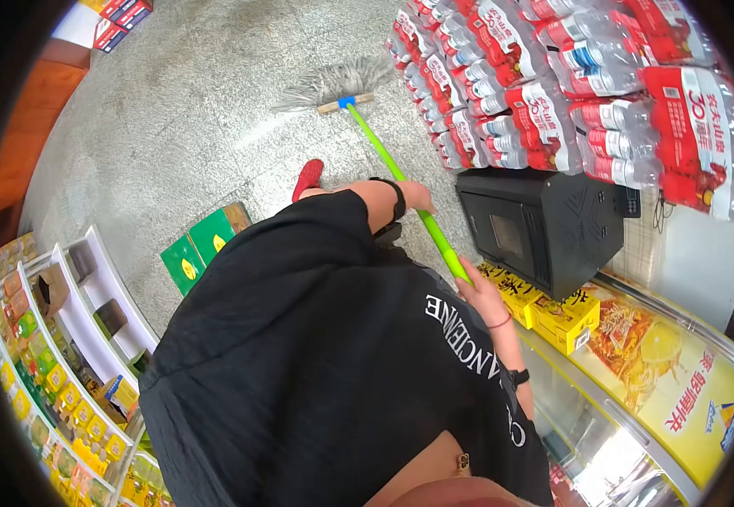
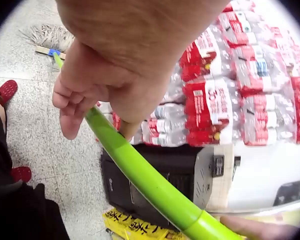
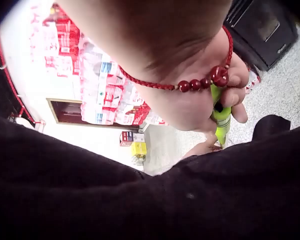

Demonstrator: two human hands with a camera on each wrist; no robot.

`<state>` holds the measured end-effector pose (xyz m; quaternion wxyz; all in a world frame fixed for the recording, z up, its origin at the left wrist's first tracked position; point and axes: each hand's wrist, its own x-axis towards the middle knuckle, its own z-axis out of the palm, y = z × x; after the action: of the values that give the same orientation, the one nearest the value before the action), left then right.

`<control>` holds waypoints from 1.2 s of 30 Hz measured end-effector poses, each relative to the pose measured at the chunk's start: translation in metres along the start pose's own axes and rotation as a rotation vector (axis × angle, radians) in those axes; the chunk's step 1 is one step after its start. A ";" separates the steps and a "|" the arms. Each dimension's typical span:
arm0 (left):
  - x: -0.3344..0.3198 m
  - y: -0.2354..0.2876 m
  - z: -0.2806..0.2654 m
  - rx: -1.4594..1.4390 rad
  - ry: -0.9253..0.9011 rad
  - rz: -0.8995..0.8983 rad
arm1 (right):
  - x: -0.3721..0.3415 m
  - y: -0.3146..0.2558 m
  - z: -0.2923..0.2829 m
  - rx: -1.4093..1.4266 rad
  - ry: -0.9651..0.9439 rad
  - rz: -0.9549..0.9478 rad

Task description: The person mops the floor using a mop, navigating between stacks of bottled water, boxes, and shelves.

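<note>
Mop (image 1: 375, 142) is held slantwise: grey head (image 1: 337, 83) on the floor (image 1: 215, 118) at the far end, green handle running back toward the person, nearer and to the right.

Containers: clear-wrapped packs (image 1: 540, 118) stacked at far right; clear plastic bottles with red labels visible through the film; fill level cannot be told. Yellow boxes (image 1: 565, 321) with black characters sit in a row just beside the black appliance (image 1: 511, 228); contents hidden. Green boxes (image 1: 213, 237) lie on the floor at left; contents also hidden. White shelf unit (image 1: 127, 296), near left, holds rows of small packets and cartons.

Hand pose: left hand (image 1: 418, 198) is farther along the handle, fingers curled round it, wrist bent over the top. Right hand (image 1: 481, 296) is nearer the handle's near end, fingers likewise wrapped round it; red beaded bracelet (image 3: 195, 85) on that wrist. The two hands are apart.
</note>
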<state>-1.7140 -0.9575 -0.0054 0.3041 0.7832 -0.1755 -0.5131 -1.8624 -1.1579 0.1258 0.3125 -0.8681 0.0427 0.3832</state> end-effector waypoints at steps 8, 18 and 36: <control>0.011 0.039 0.024 0.036 -0.038 0.027 | -0.038 0.005 -0.018 0.101 0.063 0.095; 0.074 -0.044 -0.051 -0.289 0.189 -0.136 | 0.098 -0.015 -0.035 0.036 0.110 -0.057; 0.164 -0.147 -0.256 -0.517 0.430 -0.277 | 0.316 -0.150 -0.119 -0.090 0.043 -0.172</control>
<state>-1.4184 -0.8672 -0.1422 0.4495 0.7869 0.1359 -0.4003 -1.5177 -1.0540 0.0443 0.3038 -0.8898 -0.0428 0.3378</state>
